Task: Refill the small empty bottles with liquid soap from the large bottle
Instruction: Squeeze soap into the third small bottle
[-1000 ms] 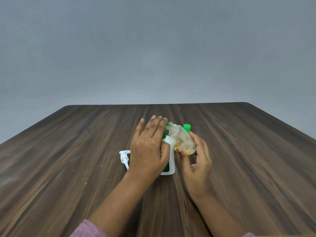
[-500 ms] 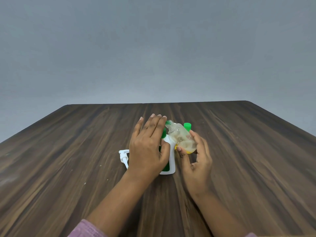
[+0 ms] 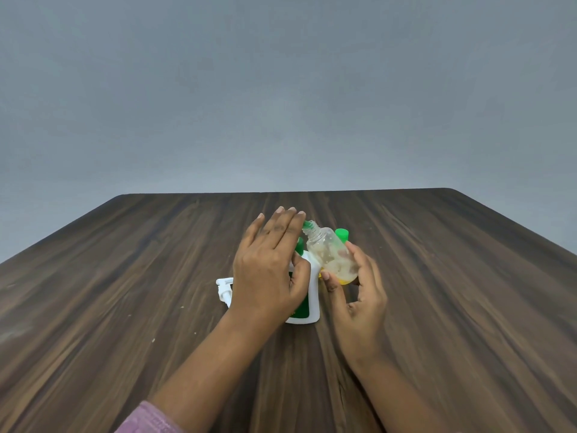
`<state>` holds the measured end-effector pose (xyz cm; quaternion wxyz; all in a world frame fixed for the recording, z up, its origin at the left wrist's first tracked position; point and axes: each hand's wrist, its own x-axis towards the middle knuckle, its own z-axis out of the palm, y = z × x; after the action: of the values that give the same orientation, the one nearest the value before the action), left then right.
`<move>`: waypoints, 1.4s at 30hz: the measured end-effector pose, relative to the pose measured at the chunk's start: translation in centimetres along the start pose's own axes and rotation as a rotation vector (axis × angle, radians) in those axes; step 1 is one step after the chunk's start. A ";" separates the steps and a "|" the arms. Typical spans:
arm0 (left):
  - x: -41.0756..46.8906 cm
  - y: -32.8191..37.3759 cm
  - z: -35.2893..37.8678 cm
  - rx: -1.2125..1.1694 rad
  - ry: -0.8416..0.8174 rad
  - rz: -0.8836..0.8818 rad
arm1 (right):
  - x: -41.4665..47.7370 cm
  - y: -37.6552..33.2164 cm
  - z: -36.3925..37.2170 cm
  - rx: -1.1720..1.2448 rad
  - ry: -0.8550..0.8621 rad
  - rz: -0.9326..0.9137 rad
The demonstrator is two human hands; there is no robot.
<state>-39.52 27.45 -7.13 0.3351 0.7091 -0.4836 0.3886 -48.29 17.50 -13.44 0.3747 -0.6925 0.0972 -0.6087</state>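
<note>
Small bottle (image 3: 331, 255) tilted in right hand (image 3: 359, 295), table (image 3: 125, 276) edges well apart.

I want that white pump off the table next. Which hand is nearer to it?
Left. The left hand hovers just right of the white pump, overlapping it in view. The right hand is farther right, holding the small bottle.

Right hand (image 3: 359, 295) gripping tilted small bottle (image 3: 332, 256), left hand (image 3: 270, 267) flat-fingered

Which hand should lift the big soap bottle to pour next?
Left. The left hand is free, right over the big white bottle, while the right hand is holding the small clear bottle tilted.
</note>
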 end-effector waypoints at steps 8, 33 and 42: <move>-0.7 0.2 0.1 -0.007 -0.020 -0.017 | -0.3 0.1 -0.4 0.008 -0.021 0.008; 0.2 0.1 -0.6 0.017 -0.035 0.018 | -0.2 -0.2 -0.3 0.036 -0.015 0.022; -0.5 -0.1 -0.1 -0.011 -0.048 -0.027 | -0.2 -0.1 -0.4 -0.007 -0.007 0.011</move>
<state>-39.60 27.72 -7.54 0.3325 0.7229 -0.4839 0.3643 -48.72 17.56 -13.54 0.3760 -0.6953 0.1020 -0.6040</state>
